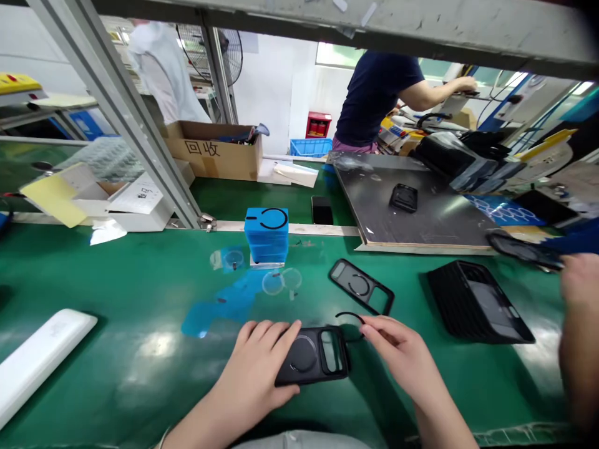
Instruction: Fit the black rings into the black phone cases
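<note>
The left hand clasps the black case, presumably for steadiness. The right hand pinches what seems a curved strip.

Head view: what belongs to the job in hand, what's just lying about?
Likely part of the job:
black rectangular case under left fingers
thin curved black strip in right fingers
blue block-shaped stack
loose black rectangular case
stacked black rectangular cases

Probably just lying about:
long white bar
brown cardboard box
dark rectangular phone

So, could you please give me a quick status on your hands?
Left hand holding black case. Right hand pinching curved black strip. Another case lying beyond.
</note>
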Tool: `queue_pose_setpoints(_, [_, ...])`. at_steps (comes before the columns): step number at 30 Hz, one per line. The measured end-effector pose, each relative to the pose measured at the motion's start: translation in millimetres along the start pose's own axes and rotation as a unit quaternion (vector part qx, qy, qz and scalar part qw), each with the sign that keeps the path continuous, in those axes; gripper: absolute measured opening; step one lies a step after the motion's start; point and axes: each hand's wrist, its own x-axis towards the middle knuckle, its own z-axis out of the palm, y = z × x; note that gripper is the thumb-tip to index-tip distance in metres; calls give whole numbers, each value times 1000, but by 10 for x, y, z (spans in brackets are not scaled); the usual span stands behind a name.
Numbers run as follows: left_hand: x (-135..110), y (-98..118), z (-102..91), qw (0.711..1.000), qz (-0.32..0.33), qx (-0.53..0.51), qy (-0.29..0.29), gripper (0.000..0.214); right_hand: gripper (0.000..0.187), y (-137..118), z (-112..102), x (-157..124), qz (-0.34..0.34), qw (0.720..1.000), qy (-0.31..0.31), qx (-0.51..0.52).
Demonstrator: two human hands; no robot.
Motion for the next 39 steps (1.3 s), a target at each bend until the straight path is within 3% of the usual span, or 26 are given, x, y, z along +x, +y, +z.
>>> queue_pose_setpoints(3, [-55,20,45,1000,-14,11,6,85,41,76,79,-7,27,998,14,58])
queue_pose_setpoints(7, [-20,68,118,1000,2,12,19,85,60,119,364,-14,34,970,48,234])
queue_pose_setpoints(11, [43,104,176,999,21,-8,29,87,52,155,536,-18,43,962,60,264])
queue_pose_setpoints(15, [-10,28,154,999,32,-13,33,95,41,120,418,-72,40,965,63,250])
queue_pose_setpoints(17, [-65,-41,128,999,38,-19,34,95,40,50,361,-130,41,973,33,226])
queue_pose_setpoints(21, [-136,-144,121,998,39,-31,43,84,41,-110,430,-231,26,992,-97,74])
queue_pose_setpoints(25, [-137,-168,151,997,39,-39,52,79,33,-149,564,-247,2,983,-173,-61])
queue_pose_setpoints(34, [-139,-187,172,996,51,-34,62,68,31,-118,567,-262,-61,965,-165,-194])
queue_pose_setpoints(39, [-165,-207,221,994,77,5,73,60,30,-126,590,-296,-146,944,-142,-259])
